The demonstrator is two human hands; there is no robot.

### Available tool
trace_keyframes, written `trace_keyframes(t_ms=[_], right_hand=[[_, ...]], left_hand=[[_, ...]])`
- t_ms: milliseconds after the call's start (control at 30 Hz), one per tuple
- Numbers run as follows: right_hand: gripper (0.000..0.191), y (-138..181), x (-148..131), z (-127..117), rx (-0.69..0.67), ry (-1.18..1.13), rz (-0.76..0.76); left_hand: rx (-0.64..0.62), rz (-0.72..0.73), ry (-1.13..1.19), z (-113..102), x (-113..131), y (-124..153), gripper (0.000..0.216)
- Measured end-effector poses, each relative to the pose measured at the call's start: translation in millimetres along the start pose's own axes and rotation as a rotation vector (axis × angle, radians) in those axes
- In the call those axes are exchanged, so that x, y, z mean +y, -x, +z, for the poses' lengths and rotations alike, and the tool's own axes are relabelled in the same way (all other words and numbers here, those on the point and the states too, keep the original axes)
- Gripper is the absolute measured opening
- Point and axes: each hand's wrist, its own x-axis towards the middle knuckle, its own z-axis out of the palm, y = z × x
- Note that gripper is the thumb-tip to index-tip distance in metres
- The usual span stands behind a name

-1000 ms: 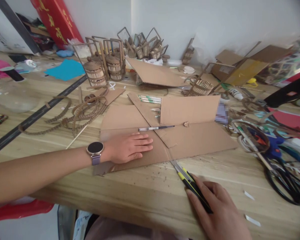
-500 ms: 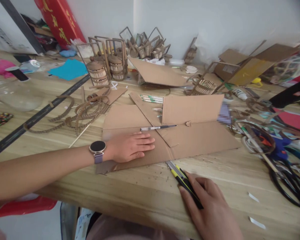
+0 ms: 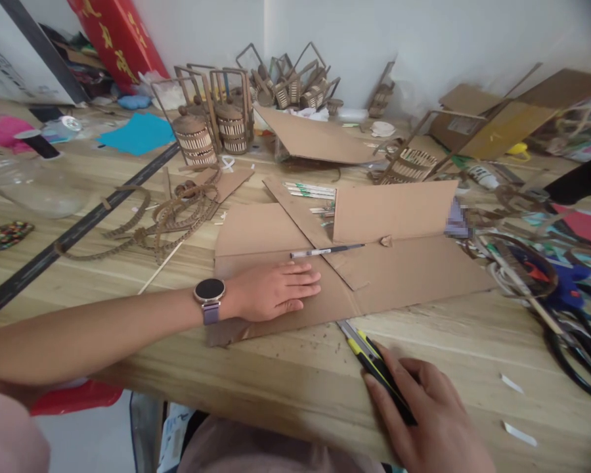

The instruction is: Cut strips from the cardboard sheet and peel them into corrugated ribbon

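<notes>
My left hand (image 3: 276,291) lies flat with fingers stretched out on a flattened cardboard sheet (image 3: 404,272), pressing its near left part onto the wooden table (image 3: 285,381). A smartwatch (image 3: 209,293) is on that wrist. My right hand (image 3: 433,420) is closed round a yellow and black utility knife (image 3: 374,364); the blade tip rests at the sheet's near edge, just right of my left hand. A pen (image 3: 325,251) lies across the cardboard beyond my left fingers. One flap of the sheet stands up at the back (image 3: 391,210).
Cardboard strips and rings (image 3: 162,217) lie left of the sheet, small cardboard lantern models (image 3: 211,131) behind. A long black ruler (image 3: 79,230) crosses the table at left. Scissors and wire clutter (image 3: 561,295) fill the right side. White paper scraps (image 3: 517,433) lie near the front edge.
The knife and my right hand have shifted slightly along the near edge of the cardboard. My left hand stays flat on the sheet. The camera view has drifted a little.
</notes>
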Motion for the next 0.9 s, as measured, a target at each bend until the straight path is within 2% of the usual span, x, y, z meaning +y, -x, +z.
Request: trace_keyframes(t_ms=[133,433,633,800,900], right_hand=[[0.050,0,-13,1,-0.042,-0.015,-0.021],[0.053,-1,-35,3,-0.035,-0.034,-0.069],[0.053,-4,-48,5,-0.042,0.016,-0.054],[0.057,-2,-47,7,-0.025,0.051,-0.054],[0.059,5,-51,9,-0.026,0.051,-0.054]], left_hand=[[-0.011,-0.002,0.000,-1,0,0,0.048],[-0.007,-0.038,0.046,2,1,-1,0.046],[0.051,-0.052,0.220,-17,-7,10,0.044],[-0.098,0.039,0.049,-25,-26,34,0.045],[-0.108,0.042,-0.011,-19,-29,37,0.046]])
